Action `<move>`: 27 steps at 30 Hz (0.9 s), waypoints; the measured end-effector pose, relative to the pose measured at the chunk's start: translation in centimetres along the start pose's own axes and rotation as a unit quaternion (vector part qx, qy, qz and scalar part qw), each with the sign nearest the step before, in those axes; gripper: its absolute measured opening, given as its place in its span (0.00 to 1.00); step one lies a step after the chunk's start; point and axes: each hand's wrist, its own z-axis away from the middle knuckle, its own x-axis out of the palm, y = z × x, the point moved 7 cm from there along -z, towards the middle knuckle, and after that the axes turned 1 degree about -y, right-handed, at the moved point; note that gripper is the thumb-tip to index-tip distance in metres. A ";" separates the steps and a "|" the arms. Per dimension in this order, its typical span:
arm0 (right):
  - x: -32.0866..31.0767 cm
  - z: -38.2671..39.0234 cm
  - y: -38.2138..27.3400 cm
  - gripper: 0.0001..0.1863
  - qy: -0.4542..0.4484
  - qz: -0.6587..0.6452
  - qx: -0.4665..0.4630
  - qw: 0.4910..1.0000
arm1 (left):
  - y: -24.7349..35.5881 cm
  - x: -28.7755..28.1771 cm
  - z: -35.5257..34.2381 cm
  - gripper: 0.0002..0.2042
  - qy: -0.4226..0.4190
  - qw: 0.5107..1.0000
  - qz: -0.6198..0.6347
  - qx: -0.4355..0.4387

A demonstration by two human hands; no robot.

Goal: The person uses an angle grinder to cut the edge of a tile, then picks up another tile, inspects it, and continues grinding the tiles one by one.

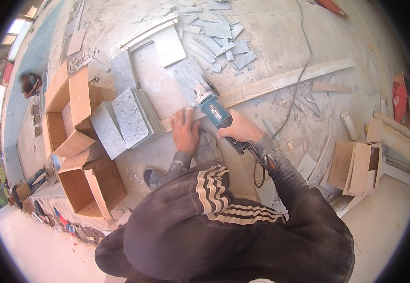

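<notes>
My right hand (242,128) is wrapped round the body of a teal and black angle grinder (214,111). Its silver head and round disc (208,86) are over the right edge of a grey stone tile (185,78); whether the disc touches the stone I cannot tell. My left hand (185,132) lies flat with fingers spread, at the near edge of the tile and the long wooden plank (271,86). To its left stands a stack of grey stone tiles (133,118). The grinder's black cord (290,111) loops from its rear and runs off at the far side.
Open cardboard boxes (92,181) stand at the left, and a torn one (351,167) lies at the right. Broken tile pieces (219,40) litter the far floor. A pale slab (168,46) lies beyond the tile. Another person (31,84) sits at far left.
</notes>
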 end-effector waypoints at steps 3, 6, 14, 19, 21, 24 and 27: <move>-0.2 2.5 0.1 0.29 -0.010 -0.064 0.001 0.998 | 0.0 -0.6 -0.3 0.22 0.009 1.000 0.017 0.003; -0.9 3.6 0.3 0.27 -0.002 -0.075 -0.014 0.997 | -1.2 -0.9 -1.4 0.20 0.028 0.994 0.095 -0.055; -2.6 -1.2 -1.5 0.31 -0.010 0.073 -0.053 0.996 | -2.3 1.9 -4.1 0.18 0.059 0.978 0.026 -0.197; -1.2 -8.2 -3.1 0.32 -0.052 0.107 -0.094 0.988 | -3.0 2.3 -4.0 0.16 0.052 0.978 0.027 -0.201; -0.6 -10.3 -4.2 0.32 -0.071 0.105 -0.108 0.986 | -3.2 2.5 -4.0 0.16 0.054 0.979 0.038 -0.194; 0.2 -12.7 -5.4 0.31 -0.088 0.116 -0.129 0.981 | -3.4 2.4 -3.9 0.16 0.063 0.981 0.045 -0.180; 0.6 -14.3 -5.6 0.29 -0.093 0.132 -0.137 0.977 | -3.2 2.5 -4.0 0.17 0.054 0.982 0.044 -0.176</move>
